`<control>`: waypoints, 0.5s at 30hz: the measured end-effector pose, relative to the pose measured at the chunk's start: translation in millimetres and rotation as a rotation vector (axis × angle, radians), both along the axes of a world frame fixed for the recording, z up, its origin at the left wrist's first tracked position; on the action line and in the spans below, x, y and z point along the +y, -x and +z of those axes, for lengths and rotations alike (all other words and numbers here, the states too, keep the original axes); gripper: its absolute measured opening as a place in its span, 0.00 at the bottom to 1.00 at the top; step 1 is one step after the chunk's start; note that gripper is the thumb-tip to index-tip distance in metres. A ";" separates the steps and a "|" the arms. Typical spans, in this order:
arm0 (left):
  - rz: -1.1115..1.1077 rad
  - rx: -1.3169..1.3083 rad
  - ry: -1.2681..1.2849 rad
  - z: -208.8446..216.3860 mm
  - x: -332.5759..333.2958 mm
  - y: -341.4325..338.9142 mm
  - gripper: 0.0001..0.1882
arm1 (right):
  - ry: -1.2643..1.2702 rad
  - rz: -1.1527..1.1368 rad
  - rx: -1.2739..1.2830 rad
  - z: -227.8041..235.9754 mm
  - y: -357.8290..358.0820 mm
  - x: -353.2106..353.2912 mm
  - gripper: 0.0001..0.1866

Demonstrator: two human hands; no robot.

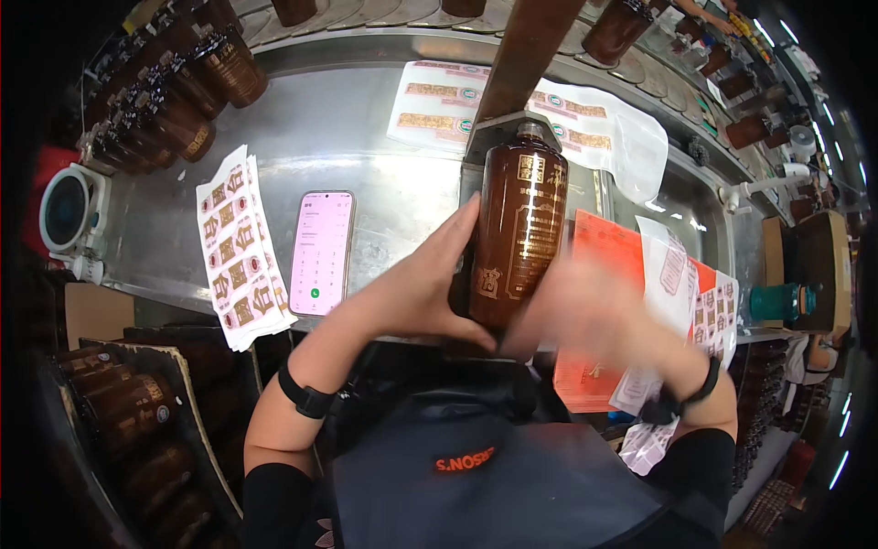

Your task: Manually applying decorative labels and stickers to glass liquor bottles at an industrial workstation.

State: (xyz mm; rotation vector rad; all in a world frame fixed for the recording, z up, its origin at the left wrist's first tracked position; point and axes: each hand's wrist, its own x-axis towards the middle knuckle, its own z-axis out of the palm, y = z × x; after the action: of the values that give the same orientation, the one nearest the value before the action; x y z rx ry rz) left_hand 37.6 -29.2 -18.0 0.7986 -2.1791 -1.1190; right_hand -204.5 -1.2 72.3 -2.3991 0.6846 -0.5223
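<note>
A brown glass bottle (519, 229) with gold print and a clear neck lies tilted in a metal holder (483, 137) at the table's front middle. Along its left side rests my left hand (439, 284), fingers up beside the glass and thumb by the base, steadying it. My right hand (581, 311) is smeared by motion over the bottle's lower right side; its fingers cannot be made out. Under and beside that hand lie an orange-red sheet (585, 366) and white label sheets (666, 265).
At left are a strip of gold-and-red labels (240, 247) and a lit phone (320, 252). Brown bottles (174, 110) crowd the far left, and more fill a crate (128, 403) below. Label sheets (430, 105) lie at the back. A brown post (526, 64) rises behind the bottle.
</note>
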 end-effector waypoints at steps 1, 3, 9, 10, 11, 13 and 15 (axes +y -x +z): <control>-0.070 0.009 -0.123 0.6 -6.0 -9.4 0.74 | -0.435 -0.455 -0.165 -2.7 3.2 -16.3 0.07; -0.160 0.172 -0.309 -3.9 -22.0 -15.4 0.66 | 0.146 -0.611 -0.068 2.9 30.9 -55.9 0.08; 0.159 0.765 -0.940 16.5 -65.5 49.3 0.32 | 0.130 0.160 -0.165 -5.0 3.3 16.6 0.08; 0.177 0.753 -0.926 14.4 -65.6 54.2 0.32 | -0.223 -0.107 -0.232 -8.3 5.7 6.9 0.09; 0.148 0.811 -0.970 13.5 -66.2 57.0 0.27 | -0.578 -0.363 -0.288 -8.9 9.1 -8.9 0.10; 0.064 0.839 -1.091 19.7 -62.7 69.8 0.23 | 0.043 -0.775 -0.267 -17.8 44.3 -61.5 0.10; 0.124 0.865 -1.232 9.9 -55.1 68.1 0.24 | 0.124 -0.721 -0.243 -19.8 44.4 -44.2 0.08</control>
State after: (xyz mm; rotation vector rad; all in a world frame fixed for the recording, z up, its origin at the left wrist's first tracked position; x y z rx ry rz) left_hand -30.5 -84.3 -8.0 0.6508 -0.5930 -2.1943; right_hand -248.9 -45.4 52.4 -2.0886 1.4382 -1.1499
